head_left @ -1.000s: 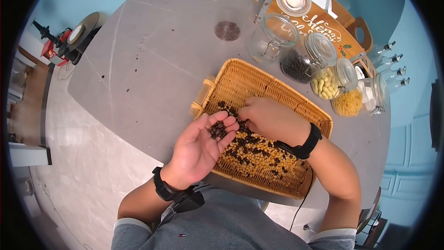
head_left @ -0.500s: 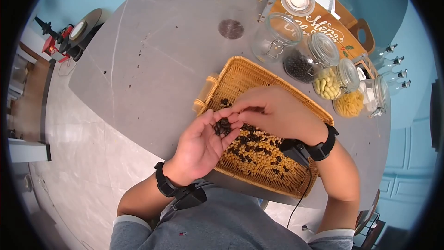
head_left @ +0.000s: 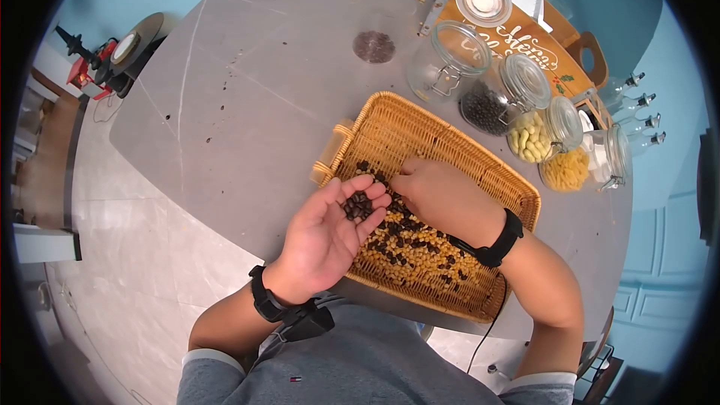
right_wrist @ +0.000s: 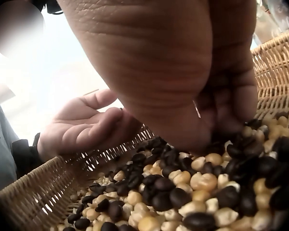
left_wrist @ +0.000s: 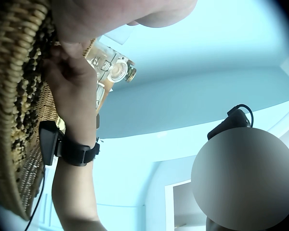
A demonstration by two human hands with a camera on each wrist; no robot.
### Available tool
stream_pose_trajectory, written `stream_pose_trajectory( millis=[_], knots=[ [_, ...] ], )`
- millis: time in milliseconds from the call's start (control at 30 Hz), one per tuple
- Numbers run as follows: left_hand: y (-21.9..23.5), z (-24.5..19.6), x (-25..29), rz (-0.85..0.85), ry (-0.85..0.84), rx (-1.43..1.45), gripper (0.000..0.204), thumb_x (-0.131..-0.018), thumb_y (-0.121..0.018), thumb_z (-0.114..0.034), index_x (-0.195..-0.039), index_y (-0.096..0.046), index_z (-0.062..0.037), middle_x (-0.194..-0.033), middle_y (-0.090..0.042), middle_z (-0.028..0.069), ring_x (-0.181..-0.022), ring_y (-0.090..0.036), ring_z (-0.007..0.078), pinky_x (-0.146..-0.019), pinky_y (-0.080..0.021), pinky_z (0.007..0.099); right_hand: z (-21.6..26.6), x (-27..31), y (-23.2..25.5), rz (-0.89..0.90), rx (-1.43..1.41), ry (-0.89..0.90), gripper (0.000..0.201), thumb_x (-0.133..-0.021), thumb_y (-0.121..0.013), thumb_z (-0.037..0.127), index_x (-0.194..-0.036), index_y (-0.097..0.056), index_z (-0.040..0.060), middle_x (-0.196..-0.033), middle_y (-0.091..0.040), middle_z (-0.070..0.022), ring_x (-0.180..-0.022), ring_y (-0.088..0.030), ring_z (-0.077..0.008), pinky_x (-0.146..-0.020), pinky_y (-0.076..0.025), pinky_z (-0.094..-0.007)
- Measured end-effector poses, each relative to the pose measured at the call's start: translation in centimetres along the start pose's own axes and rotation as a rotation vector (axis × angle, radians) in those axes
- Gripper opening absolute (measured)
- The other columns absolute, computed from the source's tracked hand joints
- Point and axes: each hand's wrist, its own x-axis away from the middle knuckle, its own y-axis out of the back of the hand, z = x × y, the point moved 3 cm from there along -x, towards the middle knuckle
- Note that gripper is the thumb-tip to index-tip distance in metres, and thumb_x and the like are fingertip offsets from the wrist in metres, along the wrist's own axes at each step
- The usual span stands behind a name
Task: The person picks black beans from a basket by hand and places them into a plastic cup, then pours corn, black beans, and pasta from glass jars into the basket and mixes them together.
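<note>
My left hand (head_left: 324, 234) is palm up over the near left side of a wicker basket (head_left: 399, 124), fingers loosely bent. A small heap of black beans (head_left: 358, 208) lies in the cupped palm. Bent down into the basket, my right hand (head_left: 444, 189) has its thumb and fingers close together among the beans. In the right wrist view its fingertips reach a mix of yellow corn kernels (right_wrist: 203, 182) and black beans (right_wrist: 162, 199); I cannot tell whether they pinch one. The left wrist view shows the right hand (left_wrist: 73, 89) beside the left.
Beyond the basket stand an open glass jar (head_left: 442, 67), a jar of black beans (head_left: 484, 109), one of peanuts (head_left: 531, 139) and one of pasta (head_left: 566, 169). A wooden crate (head_left: 525, 45) is behind them. A round patch of dark bits (head_left: 374, 47) shows on the grey table (head_left: 262, 105).
My right hand went from the basket to the left fingertips, then back down among the beans. The left hand has stayed nearly in place, still holding its heap.
</note>
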Motion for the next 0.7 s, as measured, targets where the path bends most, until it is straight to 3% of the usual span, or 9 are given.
stream_pose_trajectory(
  millis=[200, 300, 367, 400, 433, 533, 700],
  knots=[
    [0.0, 0.0, 0.0, 0.01, -0.003, -0.015, 0.046, -0.103, -0.044, -0.037, -0.126, -0.051, 0.0025, -0.125, -0.058, 0.0159, -0.121, -0.055, 0.0284, -0.108, -0.043, 0.0379, -1.0, -0.3, -0.1, -0.01, -0.035, 0.048, 0.01, -0.076, -0.067, 0.006, -0.085, -0.064, 0.0015, -0.084, -0.062, -0.0152, -0.081, -0.062, -0.0378, -0.07, -0.05, -0.0445],
    [0.0, 0.0, 0.0, -0.002, 0.012, -0.024, 0.046, -0.103, -0.044, -0.037, -0.126, -0.051, 0.002, -0.125, -0.058, 0.0153, -0.121, -0.055, 0.0274, -0.108, -0.043, 0.0378, -1.4, -0.7, 1.2, -0.04, -0.245, 0.097, 0.011, -0.077, -0.067, 0.004, -0.087, -0.065, 0.0002, -0.079, -0.064, -0.0142, -0.076, -0.063, -0.0339, -0.067, -0.05, -0.0397],
    [-0.2, 0.0, -0.1, 0.0, 0.026, -0.003, 0.041, -0.103, -0.043, -0.034, -0.123, -0.054, 0.001, -0.123, -0.058, 0.0141, -0.119, -0.055, 0.0266, -0.108, -0.042, 0.0386, -0.8, -0.4, 3.0, 0.018, -0.595, -0.164, 0.012, -0.079, -0.068, 0.003, -0.09, -0.066, 0.0003, -0.075, -0.065, -0.0124, -0.071, -0.063, -0.0281, -0.064, -0.049, -0.0344],
    [-0.3, 0.1, -0.1, 0.007, 0.044, 0.018, 0.037, -0.104, -0.043, -0.031, -0.12, -0.056, 0.0001, -0.121, -0.059, 0.0129, -0.116, -0.055, 0.0257, -0.107, -0.041, 0.0394, -0.1, -0.5, 3.4, 0.044, -0.665, -0.15, 0.01, -0.081, -0.069, 0.003, -0.091, -0.066, 0.0007, -0.075, -0.063, -0.0108, -0.071, -0.063, -0.0231, -0.063, -0.048, -0.0312],
    [-0.3, 0.1, -0.2, 0.009, 0.05, 0.015, 0.037, -0.104, -0.043, -0.031, -0.12, -0.056, 0.0001, -0.121, -0.059, 0.0129, -0.116, -0.055, 0.0257, -0.107, -0.041, 0.0394, 0.3, -0.6, 3.3, 0.039, -0.665, -0.155, 0.01, -0.081, -0.069, 0.003, -0.091, -0.066, 0.0007, -0.075, -0.063, -0.0108, -0.071, -0.063, -0.0231, -0.063, -0.048, -0.0312],
    [-0.2, 0.3, -0.4, 0.006, 0.034, 0.008, 0.037, -0.104, -0.043, -0.031, -0.121, -0.055, -0.0001, -0.121, -0.058, 0.0122, -0.116, -0.055, 0.0252, -0.107, -0.042, 0.0396, 2.7, -1.1, 3.3, -0.068, -0.497, 0.159, 0.013, -0.082, -0.069, 0.005, -0.093, -0.066, 0.0, -0.079, -0.064, -0.012, -0.072, -0.063, -0.0287, -0.065, -0.049, -0.0351],
    [-0.3, 0.0, -0.1, 0.029, 0.045, 0.019, 0.038, -0.104, -0.042, -0.031, -0.121, -0.055, 0.0004, -0.121, -0.059, 0.013, -0.117, -0.055, 0.0253, -0.107, -0.042, 0.0397, 0.7, -0.6, 3.0, -0.153, -0.37, 0.084, 0.013, -0.08, -0.07, 0.007, -0.092, -0.067, 0.0012, -0.081, -0.065, -0.0129, -0.077, -0.062, -0.0323, -0.068, -0.049, -0.0376]
  ],
)
